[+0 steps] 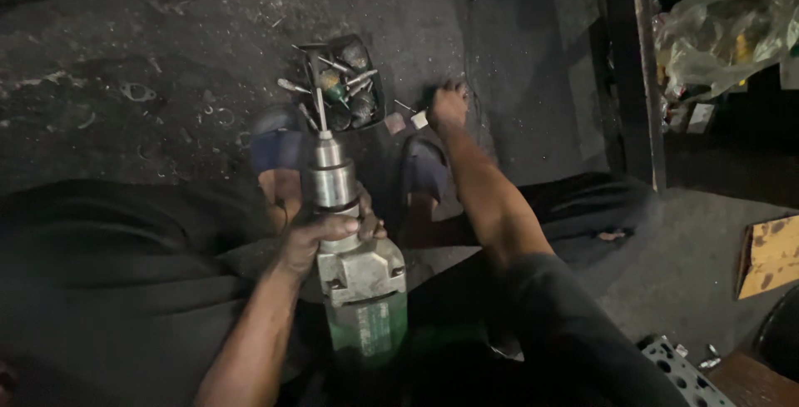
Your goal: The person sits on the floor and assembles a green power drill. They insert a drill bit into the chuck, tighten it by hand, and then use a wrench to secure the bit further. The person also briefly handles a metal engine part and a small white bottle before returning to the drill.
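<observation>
Green-bodied drill (359, 278), grey gearbox, steel chuck: left hand (320, 236) grip wraps it; right hand (447, 107) grip unclear.

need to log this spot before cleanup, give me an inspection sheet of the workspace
surface: dark, grimy floor, stained and littered.
job's things: electric drill with a green body and metal chuck, bit pointing away from the person; small black tray of bits and tools ahead of it.
clutter: washers and metal scraps loose on the floor left of the tray; small pale piece by the far hand.
grippers: left hand wrapped around the drill below the chuck; right hand reaching down to the floor beside the tray, grasp unclear.
cables: nothing seen.
surroundings: plastic bags on shelving at right, cardboard box, perforated metal part.
</observation>
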